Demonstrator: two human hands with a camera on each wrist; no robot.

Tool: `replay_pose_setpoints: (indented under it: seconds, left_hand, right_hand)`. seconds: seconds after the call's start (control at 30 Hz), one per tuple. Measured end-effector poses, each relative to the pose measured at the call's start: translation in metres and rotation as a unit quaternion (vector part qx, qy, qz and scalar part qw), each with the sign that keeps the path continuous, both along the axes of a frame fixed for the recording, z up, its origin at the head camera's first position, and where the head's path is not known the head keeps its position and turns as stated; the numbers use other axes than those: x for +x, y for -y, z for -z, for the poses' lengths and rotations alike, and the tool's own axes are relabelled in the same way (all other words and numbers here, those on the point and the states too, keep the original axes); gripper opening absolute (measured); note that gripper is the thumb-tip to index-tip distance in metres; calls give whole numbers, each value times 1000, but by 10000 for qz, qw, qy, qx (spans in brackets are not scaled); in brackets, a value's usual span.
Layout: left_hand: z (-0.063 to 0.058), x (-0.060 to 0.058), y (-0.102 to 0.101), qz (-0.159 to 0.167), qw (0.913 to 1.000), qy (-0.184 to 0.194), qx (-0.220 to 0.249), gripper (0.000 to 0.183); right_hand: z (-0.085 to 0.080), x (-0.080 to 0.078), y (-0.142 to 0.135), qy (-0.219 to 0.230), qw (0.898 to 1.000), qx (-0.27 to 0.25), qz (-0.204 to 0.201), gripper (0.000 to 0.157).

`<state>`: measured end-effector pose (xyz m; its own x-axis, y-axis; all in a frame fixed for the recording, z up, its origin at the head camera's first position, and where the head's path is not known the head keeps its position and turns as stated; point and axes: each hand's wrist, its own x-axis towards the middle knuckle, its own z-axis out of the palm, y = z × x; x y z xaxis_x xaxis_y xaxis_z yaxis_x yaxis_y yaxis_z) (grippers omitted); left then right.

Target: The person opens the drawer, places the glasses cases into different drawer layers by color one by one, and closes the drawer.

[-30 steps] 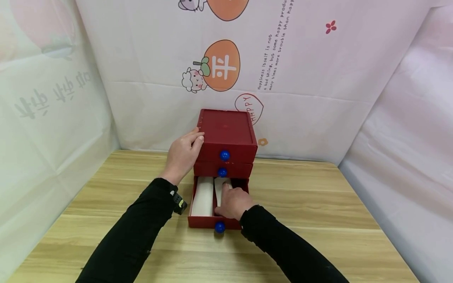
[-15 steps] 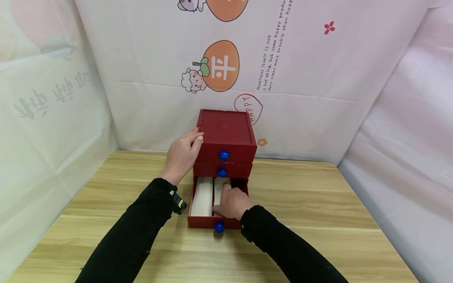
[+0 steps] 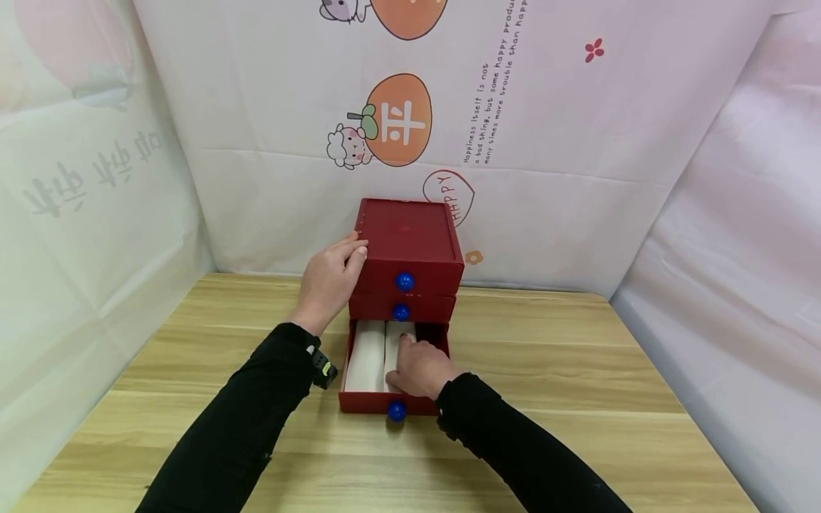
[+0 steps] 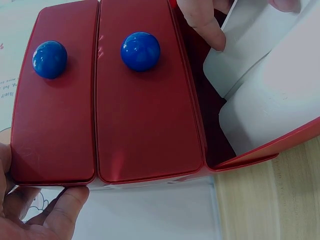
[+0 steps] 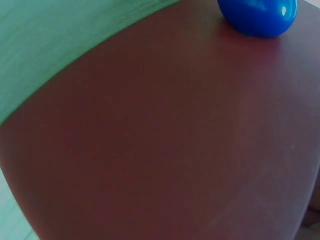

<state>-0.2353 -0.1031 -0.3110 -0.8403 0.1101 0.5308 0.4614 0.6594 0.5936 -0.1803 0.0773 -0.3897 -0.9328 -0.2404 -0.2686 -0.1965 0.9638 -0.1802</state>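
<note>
In the head view, a red drawer cabinet (image 3: 406, 231) with blue knobs stands on the table, its bottom drawer (image 3: 362, 405) pulled out. My left hand (image 3: 330, 281) rests on the cabinet's upper left edge, thumb on the side in the left wrist view. Two long white box-like pieces lie side by side in the drawer, a left one (image 3: 367, 356) and a right one (image 3: 393, 353). My right hand (image 3: 423, 367) reaches into the drawer and holds the right white piece, a finger against its edge in the left wrist view. Part of that piece is hidden under the hand.
Above the bottom drawer, the upper drawer (image 4: 52, 125) and the middle drawer (image 4: 147, 120) are closed. A printed white cloth (image 3: 545, 214) hangs just behind the cabinet. The wooden table (image 3: 545, 356) extends on both sides. The right wrist view mostly shows a red drawer front (image 5: 150, 130).
The right white piece has shifted and straightened toward the left one, narrowing the gap between them. My right hand has moved slightly with it. My left hand stays on the cabinet.
</note>
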Motion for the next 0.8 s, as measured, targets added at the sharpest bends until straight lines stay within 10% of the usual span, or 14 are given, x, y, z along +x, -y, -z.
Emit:
replay_pose_setpoints:
  seconds: [0.43, 0.8]
  left_hand:
    - [1, -1, 0, -10, 10000, -21, -18, 45]
    - [0, 0, -1, -52, 10000, -78, -30, 44]
  right_hand:
    - [-3, 7, -5, -778, 9961, 47, -410, 60]
    - [-10, 25, -10, -2453, 9618, 200, -1201, 57]
